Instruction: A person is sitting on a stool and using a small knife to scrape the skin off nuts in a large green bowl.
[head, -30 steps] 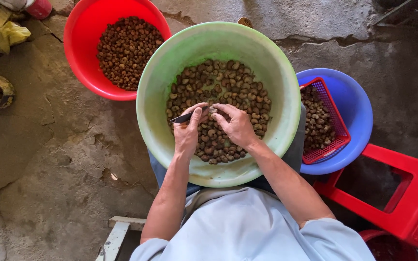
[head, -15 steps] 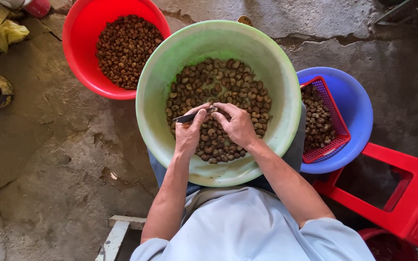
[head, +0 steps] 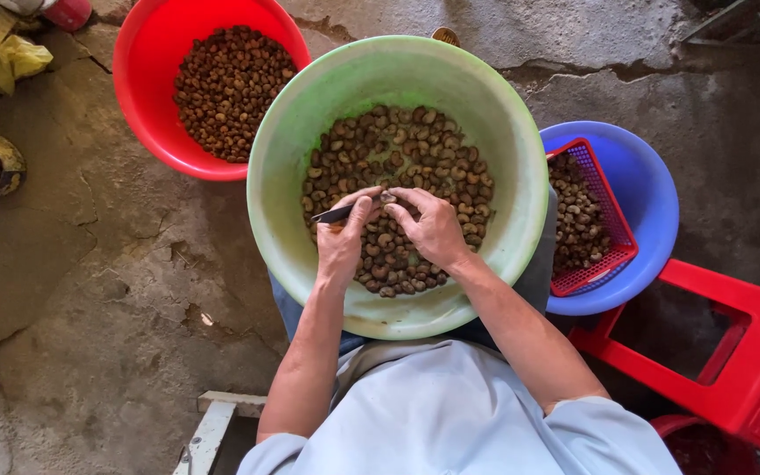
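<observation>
A large pale green basin (head: 285,132) rests on my lap, holding several brown nuts (head: 415,149). Over the nuts, my left hand (head: 342,237) grips a small dark-bladed knife (head: 332,213) whose blade points left. My right hand (head: 433,227) is closed on a single nut (head: 388,199), pinched between its fingertips right beside the left thumb. Both hands meet at the middle of the basin.
A red basin (head: 147,105) of brown nuts stands on the concrete floor at upper left. At right, a blue basin (head: 653,193) holds a red mesh basket (head: 610,230) with nuts. A red plastic stool (head: 741,352) is at lower right. Rags and yellow scraps (head: 10,53) lie at upper left.
The hands have stayed together over the basin; the fingers have shifted slightly around the nut and the knife.
</observation>
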